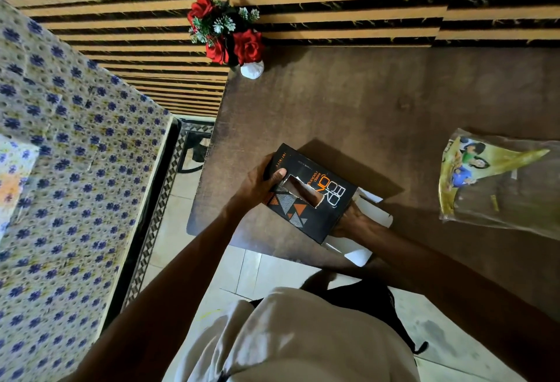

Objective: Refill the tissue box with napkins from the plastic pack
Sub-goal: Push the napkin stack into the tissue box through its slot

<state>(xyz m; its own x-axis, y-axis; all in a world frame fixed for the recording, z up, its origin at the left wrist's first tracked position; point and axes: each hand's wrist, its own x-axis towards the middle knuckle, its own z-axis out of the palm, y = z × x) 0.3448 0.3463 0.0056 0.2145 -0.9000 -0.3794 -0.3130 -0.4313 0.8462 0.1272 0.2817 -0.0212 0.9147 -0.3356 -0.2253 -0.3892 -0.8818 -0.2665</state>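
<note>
Nearest the camera is the person's lap in pale cloth (306, 336), with tiled floor (242, 263) showing just past it. Both bare forearms reach out from there to the near edge of the brown table (378, 103).

The left hand (257, 181) grips the far-left end of the tissue box (312, 192), thumb pressed on the black printed top and the other fingers curled round the end, so the box is steadied and tipped slightly rather than lying flat. The right hand (353, 219) is at the opposite end, where the white flaps (371, 210) stand open; its fingers go behind the box and I cannot tell whether they are spread or bunched (they seem to be reaching in or holding a flap back). Through the slot on top something pale tan shows, but whether it is napkins or bare card I cannot say.

The plastic pack (497, 183) lies flat well to the right, apart from both hands, looking slack. My guess is the open end faces that side so napkins can be slid in lengthwise.

A vase of red roses (230, 36) stands at the table's far-left corner, clear of the work. A patterned mattress (69, 145) fills the left.
</note>
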